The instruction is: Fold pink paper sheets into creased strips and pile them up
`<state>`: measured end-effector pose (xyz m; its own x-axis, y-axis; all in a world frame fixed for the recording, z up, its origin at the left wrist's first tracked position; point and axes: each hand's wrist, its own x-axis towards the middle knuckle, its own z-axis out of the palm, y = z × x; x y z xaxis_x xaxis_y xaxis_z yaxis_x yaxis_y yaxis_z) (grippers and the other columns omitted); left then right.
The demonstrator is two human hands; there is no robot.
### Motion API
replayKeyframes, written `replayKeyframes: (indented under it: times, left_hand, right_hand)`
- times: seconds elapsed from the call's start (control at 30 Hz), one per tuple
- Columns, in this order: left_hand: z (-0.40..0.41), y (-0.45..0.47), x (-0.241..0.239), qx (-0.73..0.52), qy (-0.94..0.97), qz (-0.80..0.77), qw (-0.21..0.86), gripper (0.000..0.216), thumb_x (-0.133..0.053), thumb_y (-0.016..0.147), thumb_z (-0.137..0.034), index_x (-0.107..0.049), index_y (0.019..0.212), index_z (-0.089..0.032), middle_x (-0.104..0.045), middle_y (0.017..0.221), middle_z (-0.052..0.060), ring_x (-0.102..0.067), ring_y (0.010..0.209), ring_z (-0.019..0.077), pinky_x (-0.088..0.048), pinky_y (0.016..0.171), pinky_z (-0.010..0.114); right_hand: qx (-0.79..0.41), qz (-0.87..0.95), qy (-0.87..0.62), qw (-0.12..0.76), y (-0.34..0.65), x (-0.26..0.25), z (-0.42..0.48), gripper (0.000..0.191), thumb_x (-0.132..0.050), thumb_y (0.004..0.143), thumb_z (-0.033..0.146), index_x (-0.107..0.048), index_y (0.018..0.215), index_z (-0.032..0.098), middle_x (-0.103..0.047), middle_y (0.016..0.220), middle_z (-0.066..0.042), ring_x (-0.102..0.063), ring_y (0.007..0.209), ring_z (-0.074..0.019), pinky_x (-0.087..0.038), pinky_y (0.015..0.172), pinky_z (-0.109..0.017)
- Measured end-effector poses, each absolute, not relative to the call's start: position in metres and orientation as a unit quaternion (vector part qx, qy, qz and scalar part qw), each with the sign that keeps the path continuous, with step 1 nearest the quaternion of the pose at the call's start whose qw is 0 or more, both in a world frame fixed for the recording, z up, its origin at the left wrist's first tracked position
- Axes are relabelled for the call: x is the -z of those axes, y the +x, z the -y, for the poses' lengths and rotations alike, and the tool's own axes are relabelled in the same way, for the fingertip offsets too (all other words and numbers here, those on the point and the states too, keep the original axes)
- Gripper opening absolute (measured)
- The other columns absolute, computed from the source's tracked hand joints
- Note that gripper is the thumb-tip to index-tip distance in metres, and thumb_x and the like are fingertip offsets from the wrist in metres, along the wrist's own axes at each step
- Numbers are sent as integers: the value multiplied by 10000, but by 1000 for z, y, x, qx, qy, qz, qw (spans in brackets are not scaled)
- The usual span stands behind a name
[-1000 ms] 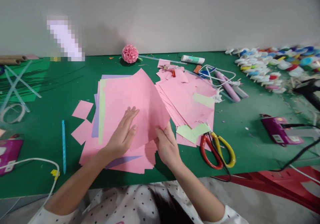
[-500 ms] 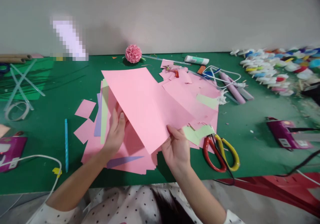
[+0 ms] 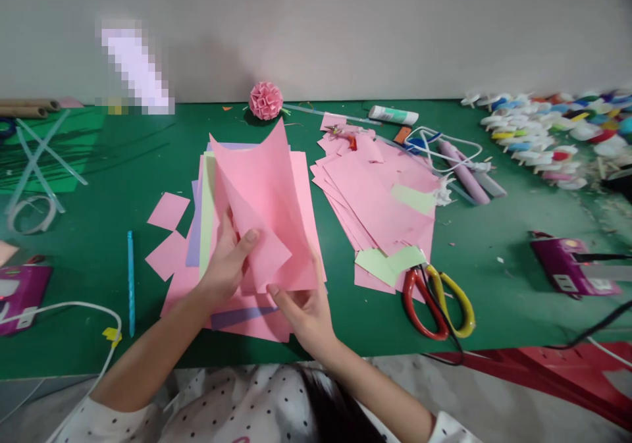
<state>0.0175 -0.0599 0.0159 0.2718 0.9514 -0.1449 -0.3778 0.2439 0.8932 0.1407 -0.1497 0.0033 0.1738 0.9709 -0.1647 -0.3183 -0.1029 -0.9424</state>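
A pink paper sheet (image 3: 264, 199) is bent up off a stack of pink, green and purple sheets (image 3: 207, 206) on the green table (image 3: 108, 166). My left hand (image 3: 228, 262) pinches its left flap, thumb on top. My right hand (image 3: 303, 308) grips the sheet's lower right edge from below. The sheet is folding in on itself, one corner pointing up.
A second pile of pink sheets (image 3: 380, 193) lies to the right, with red and yellow scissors (image 3: 434, 295) at its near corner. A pink paper ball (image 3: 265, 99), a glue stick (image 3: 392, 114), a blue pen (image 3: 131, 278) and purple glue guns (image 3: 567, 265) lie around.
The pink sheet was lifted from the stack, swung out flat to the right, then brought back over the stack and bent inward. Both hands shifted closer together.
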Motion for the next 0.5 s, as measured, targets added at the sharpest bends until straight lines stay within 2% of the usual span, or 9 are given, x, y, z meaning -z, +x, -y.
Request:
replayKeyframes:
  times: [0.13,0.23,0.33,0.5]
  left_hand:
    - [57,17,-14,-480,416,-408,656,1105,-853,798,-388,-113,1618,-388,-418,1618,108,-446,1476,326,-459,1175,508]
    - [58,17,-13,-486,464,-433,601,1233,-911,722,-376,-57,1610,-428,-296,1681,95,-372,1522,337,-421,1199,526]
    - [58,19,-15,-492,524,-450,530,1271,-936,673,-424,-63,1597,-426,-225,1701,105,-349,1532,344,-389,1214,545]
    - [58,22,-14,-493,587,-464,444,1325,-935,628,-543,-35,1588,-394,-235,1686,153,-328,1536,374,-342,1223,595]
  right_hand:
    - [-582,372,-451,565,146,-11,149,737,-718,894,474,-410,1514,222,-660,1371,-172,-665,1251,-281,-557,1066,-466]
    - [-585,402,-435,554,150,-14,146,646,-684,919,488,-466,1468,225,-673,1352,-154,-637,1295,-277,-526,1103,-470]
    - [-552,399,-484,550,154,-14,142,580,-707,904,490,-537,1391,225,-714,1275,-131,-691,1190,-260,-565,1036,-440]
    - [-512,385,-549,537,162,-18,131,366,-708,906,463,-651,1170,216,-769,1129,-90,-745,1004,-224,-613,890,-371]
